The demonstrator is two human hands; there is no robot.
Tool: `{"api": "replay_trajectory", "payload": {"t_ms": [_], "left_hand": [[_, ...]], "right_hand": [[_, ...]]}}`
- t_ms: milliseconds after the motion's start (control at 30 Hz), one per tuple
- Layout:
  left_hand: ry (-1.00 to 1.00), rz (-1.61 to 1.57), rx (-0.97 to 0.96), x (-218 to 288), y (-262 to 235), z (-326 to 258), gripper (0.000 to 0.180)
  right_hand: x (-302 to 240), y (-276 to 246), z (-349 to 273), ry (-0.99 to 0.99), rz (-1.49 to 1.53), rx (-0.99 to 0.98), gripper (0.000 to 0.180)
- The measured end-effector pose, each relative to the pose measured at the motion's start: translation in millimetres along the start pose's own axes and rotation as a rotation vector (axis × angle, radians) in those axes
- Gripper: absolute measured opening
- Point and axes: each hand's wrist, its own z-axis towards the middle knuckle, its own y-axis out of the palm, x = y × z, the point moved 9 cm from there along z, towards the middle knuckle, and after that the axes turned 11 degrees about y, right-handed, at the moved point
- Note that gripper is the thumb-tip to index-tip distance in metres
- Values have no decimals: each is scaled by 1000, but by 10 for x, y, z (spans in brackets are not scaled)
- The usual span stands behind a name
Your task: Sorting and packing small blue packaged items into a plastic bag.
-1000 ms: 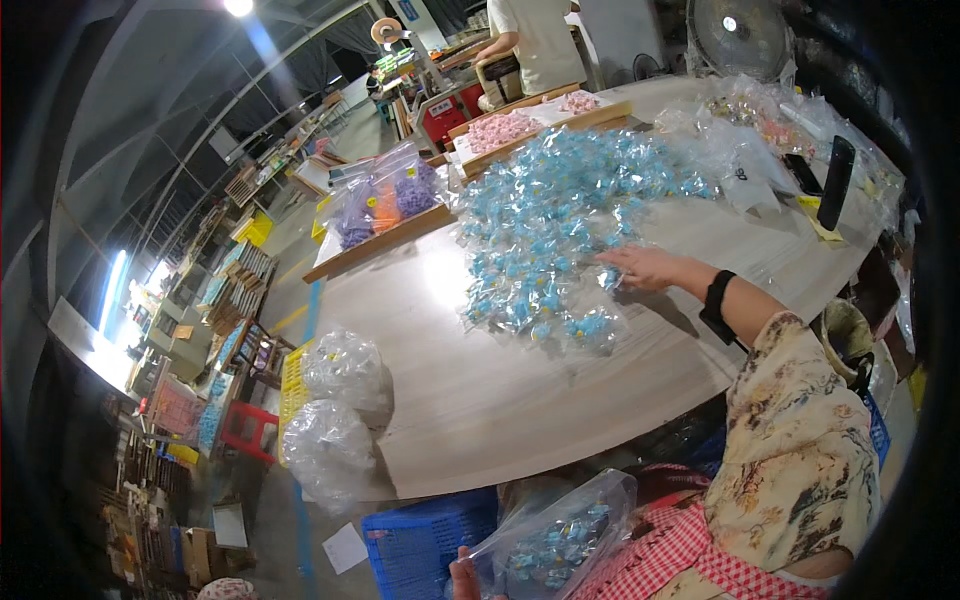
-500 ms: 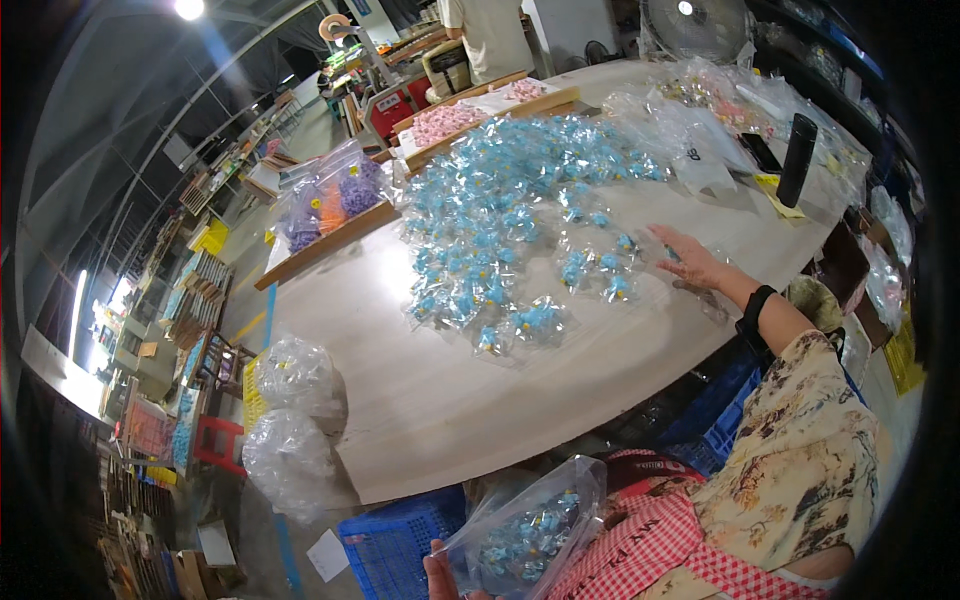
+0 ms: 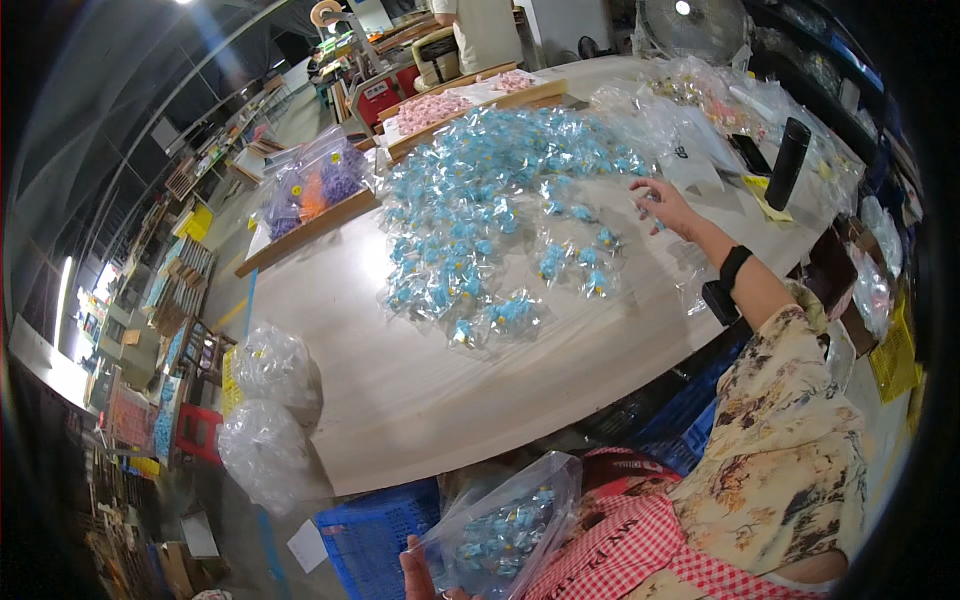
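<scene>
Filling most of the view, the worktop (image 3: 420, 400) carries a broad heap of blue packets (image 3: 450, 190) at 12 o'clock, a second ago right under the fingers and now clear of them. Beyond it at 12 o'clock stands a wood-edged tray (image 3: 535, 93) of pink pieces (image 3: 430, 112), and at 10 o'clock lies a big bag of purple and orange pieces (image 3: 318, 190); neither seems disturbed. Off the worktop's near edge, at 7 o'clock, sits a blue crate (image 3: 372, 530).

At 6 o'clock, a smaller clear bag (image 3: 505, 530) with many blue packets inside leans by the person's apron (image 3: 610, 560). The left hand (image 3: 416, 572), partly cut off by the lower edge, has its fingers closed on the near corner of that bag, as it did half a second ago.

At 2 o'clock is the main change: the right hand (image 3: 662, 208) has lifted from beside the loose packets (image 3: 585, 262), toward their 2 o'clock side. Its fingers are half curled, nearly meeting around what looks like a small packet (image 3: 644, 206); how many it has, I cannot tell. For the work in hand, I judge this to mean the picking contact is over and the catch is off the worktop, well apart from the clear bag.
</scene>
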Motion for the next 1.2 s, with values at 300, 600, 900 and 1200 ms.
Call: {"api": "replay_trajectory", "payload": {"t_ms": [300,600,900,1200], "left_hand": [[-54,12,27,-55,70,54,83],[-171,76,86,-17,130,95,82],[-53,56,40,219,250,309,82],[-22,-130,23,263,297,316,81]], "right_hand": [[-990,693,795,-493,-713,47,44],[-643,1352,1208,-318,-1050,-149,74],[-555,927,1130,-381,-408,-23,51],[-1347,745,188,-343,109,-179,38]]}}
